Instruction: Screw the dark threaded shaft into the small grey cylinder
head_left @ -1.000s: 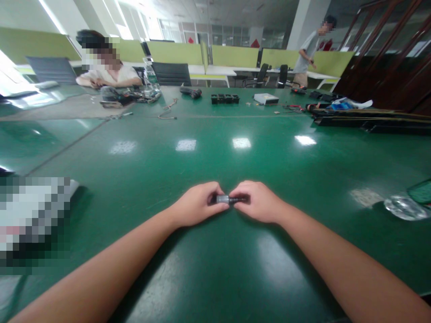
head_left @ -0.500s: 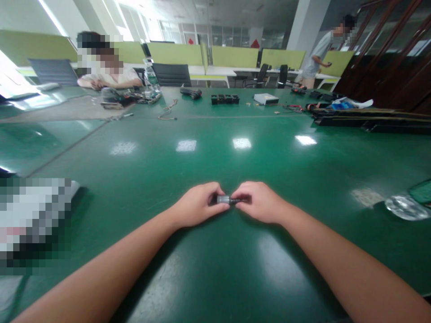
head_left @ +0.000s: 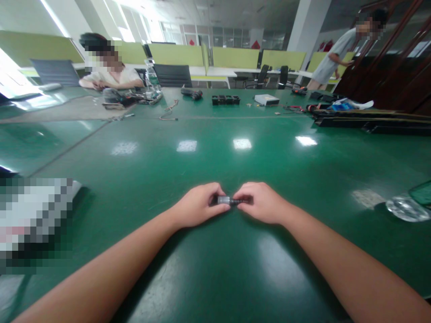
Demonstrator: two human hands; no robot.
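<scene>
A small silver cylinder with a dark, ridged end [head_left: 224, 200] lies level between my hands, low over the green table [head_left: 215, 170]. My left hand [head_left: 197, 205] closes thumb and fingers on its silver part. On the opposite side, my right hand [head_left: 264, 202] pinches the thin dark end. Fingers cover both tips of the piece, and its exact kind is too small to make out. Whether it touches the tabletop I cannot tell.
At the left edge sits a pixelated pale box [head_left: 33, 215]. A clear bottle [head_left: 407, 208] lies at the right. Along the far side are a black block [head_left: 225, 100], a grey box [head_left: 266, 99] and dark strips [head_left: 367, 119]. One person [head_left: 112, 76] sits opposite; another [head_left: 333, 60] stands behind.
Both my hands keep their grip on the silver cylinder with hardly any shift. In the background, the standing person has moved right, towards the dark cabinet.
</scene>
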